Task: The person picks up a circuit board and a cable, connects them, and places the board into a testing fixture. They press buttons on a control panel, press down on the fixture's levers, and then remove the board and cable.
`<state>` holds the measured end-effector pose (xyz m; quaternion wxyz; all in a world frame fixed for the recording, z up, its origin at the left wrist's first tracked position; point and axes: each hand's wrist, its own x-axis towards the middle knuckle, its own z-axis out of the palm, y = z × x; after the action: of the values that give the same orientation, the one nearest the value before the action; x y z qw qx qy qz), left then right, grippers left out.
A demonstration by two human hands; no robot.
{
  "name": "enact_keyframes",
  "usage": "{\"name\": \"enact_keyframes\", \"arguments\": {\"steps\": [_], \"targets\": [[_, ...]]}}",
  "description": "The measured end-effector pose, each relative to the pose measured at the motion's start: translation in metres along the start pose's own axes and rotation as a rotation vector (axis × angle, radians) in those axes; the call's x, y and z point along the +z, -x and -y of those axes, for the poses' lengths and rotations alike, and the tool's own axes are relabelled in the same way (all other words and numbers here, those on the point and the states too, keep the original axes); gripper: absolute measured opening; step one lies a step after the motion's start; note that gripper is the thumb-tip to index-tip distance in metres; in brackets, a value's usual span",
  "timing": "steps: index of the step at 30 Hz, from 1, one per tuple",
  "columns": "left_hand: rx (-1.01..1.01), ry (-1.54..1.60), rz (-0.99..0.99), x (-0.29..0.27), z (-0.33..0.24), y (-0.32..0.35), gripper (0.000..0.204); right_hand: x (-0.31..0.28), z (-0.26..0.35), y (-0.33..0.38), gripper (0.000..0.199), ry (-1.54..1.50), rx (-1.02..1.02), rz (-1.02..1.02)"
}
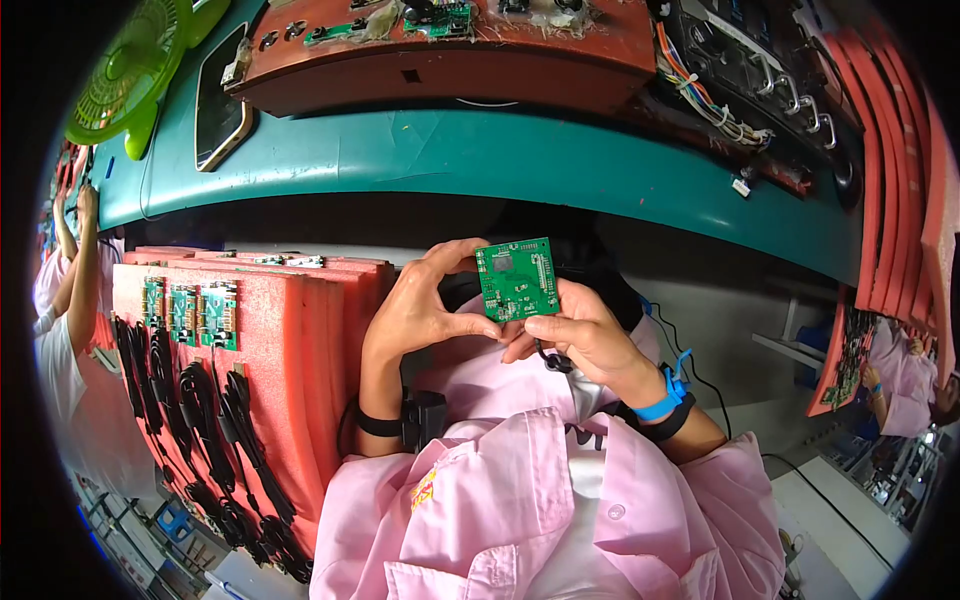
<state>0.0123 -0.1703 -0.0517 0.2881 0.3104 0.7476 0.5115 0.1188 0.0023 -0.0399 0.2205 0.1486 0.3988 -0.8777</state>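
Teal-topped table (480,160) curves across the far side, its far edge cut off by the frame. Nearer, on the left, a stack of red foam trays (290,340) carries small green boards with black cables, their lower ends blurred. At centre, the left hand (415,305) and right hand (580,335) both pinch a small square green circuit board (516,279); its lower edge hides behind fingers.
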Motion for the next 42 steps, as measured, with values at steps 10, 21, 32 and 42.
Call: {"name": "enact_keyframes", "arguments": {"steps": [10,21,32,42], "targets": [[0.091,-0.057,-0.010,0.001,-0.014,-0.001,0.066,0.000,-0.002,-0.001,0.032,0.048,0.006,-0.067],[0.104,-0.062,-0.039,0.003,-0.012,-0.002,0.060,0.001,-0.001,-0.002,0.032,0.063,0.005,-0.079],[0.126,-0.113,-0.056,0.003,-0.015,-0.003,0.059,-0.001,-0.001,-0.003,0.032,0.063,0.011,-0.074],[0.164,-0.275,-0.084,0.002,-0.019,-0.002,0.061,-0.002,0.000,-0.002,0.030,0.047,0.024,-0.057]]}}
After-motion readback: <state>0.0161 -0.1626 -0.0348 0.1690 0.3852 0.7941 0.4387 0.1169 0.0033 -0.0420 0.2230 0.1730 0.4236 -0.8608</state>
